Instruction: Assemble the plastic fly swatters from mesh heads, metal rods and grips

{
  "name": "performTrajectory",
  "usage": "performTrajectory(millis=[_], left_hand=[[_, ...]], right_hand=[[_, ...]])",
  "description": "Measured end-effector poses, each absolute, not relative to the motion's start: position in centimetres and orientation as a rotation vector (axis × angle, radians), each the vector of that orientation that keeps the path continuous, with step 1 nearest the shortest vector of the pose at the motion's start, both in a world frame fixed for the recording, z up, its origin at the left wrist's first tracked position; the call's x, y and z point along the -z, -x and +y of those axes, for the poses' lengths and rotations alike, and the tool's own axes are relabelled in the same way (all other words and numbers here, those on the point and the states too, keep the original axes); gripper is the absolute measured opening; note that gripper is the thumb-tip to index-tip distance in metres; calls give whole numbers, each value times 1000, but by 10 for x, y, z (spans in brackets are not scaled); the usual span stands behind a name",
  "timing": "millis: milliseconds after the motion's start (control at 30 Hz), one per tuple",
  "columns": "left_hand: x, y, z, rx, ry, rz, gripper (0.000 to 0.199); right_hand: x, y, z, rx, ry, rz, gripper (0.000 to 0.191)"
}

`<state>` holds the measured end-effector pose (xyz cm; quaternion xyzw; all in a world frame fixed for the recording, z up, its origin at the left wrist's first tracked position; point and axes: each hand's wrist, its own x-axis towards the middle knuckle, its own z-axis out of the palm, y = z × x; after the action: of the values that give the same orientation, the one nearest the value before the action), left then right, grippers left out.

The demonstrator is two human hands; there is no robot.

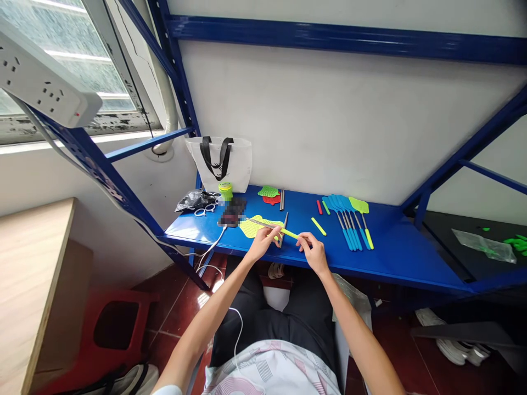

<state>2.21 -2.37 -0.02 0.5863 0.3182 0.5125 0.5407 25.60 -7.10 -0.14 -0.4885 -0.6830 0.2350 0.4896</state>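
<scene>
- On the blue steel shelf (370, 269), just above its front part, a thin metal rod (263, 224) with a neon yellow plastic grip (289, 233) is held in the air, a little tilted, by both hands.
- The left hand (263, 244) is closed narrow around the metal part, and its thumb and fingers pinch the rod.
- The right hand (313, 252) is narrow too. Its fingertips (300, 239) come to the yellow end, but I cannot tell if they really grip it.
- For good work, it seems best to keep the rod steady between both hands, with the fingers close to the yellow part, so that nothing bends or slips.
- Under the rod's far end, a yellow mesh swatter head (252, 228) lies flat, near the left hand.
- Just beside the left hand, a second metal rod (285, 227) lies on the shelf.
- Near the right hand lies a loose yellow grip (318, 226). Further right, blue fly swatters (349, 236) and a green fly swatter (359, 206) lie side by side.
- Further left are a green mesh head (268, 191), a red mesh head (272, 200), a pair of metal rods (282, 198), white-handled scissors (205, 211), a green spool (225, 190), and a white tote bag (239, 170).
</scene>
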Motion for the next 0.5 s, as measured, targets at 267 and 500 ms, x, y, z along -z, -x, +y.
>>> performTrajectory(millis=[267,500], left_hand=[[-4,-19,-22,-1381,-1294,732,59],[-3,-18,-22,-1345,-1305,717,63]], right_hand=[[2,-256,-72,-550,1198,-1616,44],[4,-256,-70,-547,1203,-1605,45]])
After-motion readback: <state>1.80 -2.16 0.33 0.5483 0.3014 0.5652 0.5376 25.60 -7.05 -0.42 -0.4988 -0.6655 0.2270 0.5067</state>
